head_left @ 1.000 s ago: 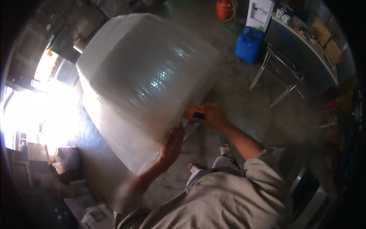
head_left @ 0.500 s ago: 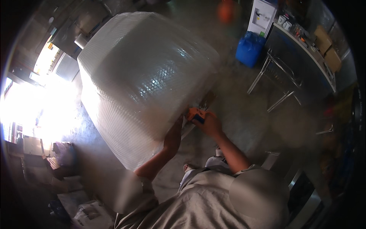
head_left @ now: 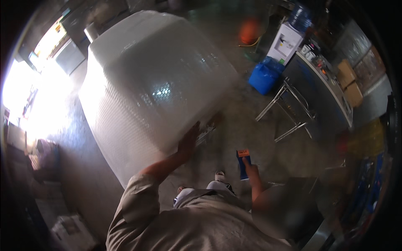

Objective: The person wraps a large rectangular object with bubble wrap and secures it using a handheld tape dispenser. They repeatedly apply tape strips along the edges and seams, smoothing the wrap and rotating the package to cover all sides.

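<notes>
A large bulky item in bubble wrap (head_left: 163, 71) stands in front of me, its shiny clear layers covering the whole upper and near sides. My left hand (head_left: 188, 141) rests on its near right edge, fingers stretched out along the wrap. Beside that hand, a loose glossy strip (head_left: 206, 133) shows at the edge. Apart from the wrapped item, low on my right, my right hand (head_left: 252, 169) grips a boxy orange-and-blue hand tool (head_left: 243, 163). Its exact kind is not clear from here.
To the right stand a metal-legged folding frame (head_left: 289, 111), a blue water jug (head_left: 266, 76), a white water dispenser (head_left: 286, 43) and a dark counter (head_left: 320, 92) with cups on it. Boxes and bags (head_left: 44, 152) lie at left. An orange object (head_left: 248, 32) sits far back.
My right hand has moved away from the wrapped edge, down and to the right, carrying the orange-and-blue tool. The left hand stays at the edge. The view has shifted a little.
</notes>
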Tool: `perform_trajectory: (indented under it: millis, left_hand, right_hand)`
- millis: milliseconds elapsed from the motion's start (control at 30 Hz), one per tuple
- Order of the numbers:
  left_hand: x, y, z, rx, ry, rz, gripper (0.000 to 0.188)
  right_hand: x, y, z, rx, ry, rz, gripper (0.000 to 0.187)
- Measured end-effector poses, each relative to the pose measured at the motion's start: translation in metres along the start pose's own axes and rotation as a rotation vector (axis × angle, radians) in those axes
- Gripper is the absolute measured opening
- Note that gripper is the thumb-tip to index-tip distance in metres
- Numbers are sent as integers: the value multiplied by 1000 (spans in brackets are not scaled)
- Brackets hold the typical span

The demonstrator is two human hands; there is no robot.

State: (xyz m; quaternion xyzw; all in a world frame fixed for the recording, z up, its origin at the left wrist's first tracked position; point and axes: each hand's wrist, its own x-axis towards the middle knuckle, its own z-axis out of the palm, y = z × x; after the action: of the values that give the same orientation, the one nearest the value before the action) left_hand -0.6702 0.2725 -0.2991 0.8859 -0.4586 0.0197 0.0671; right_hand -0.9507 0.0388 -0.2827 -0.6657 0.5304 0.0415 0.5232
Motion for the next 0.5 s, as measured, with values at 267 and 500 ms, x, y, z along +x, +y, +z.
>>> perform_trajectory:
  millis: [267,500]
  left_hand:
    - [-28,71,-82,-387,-10,-108,67]
    - [-112,62,-136,-1508,-181,-473,51]
  right_hand:
    - [-54,1,29,-107,-189,-428,62]
    - [-103,-113,29,-340,-471,-932,70]
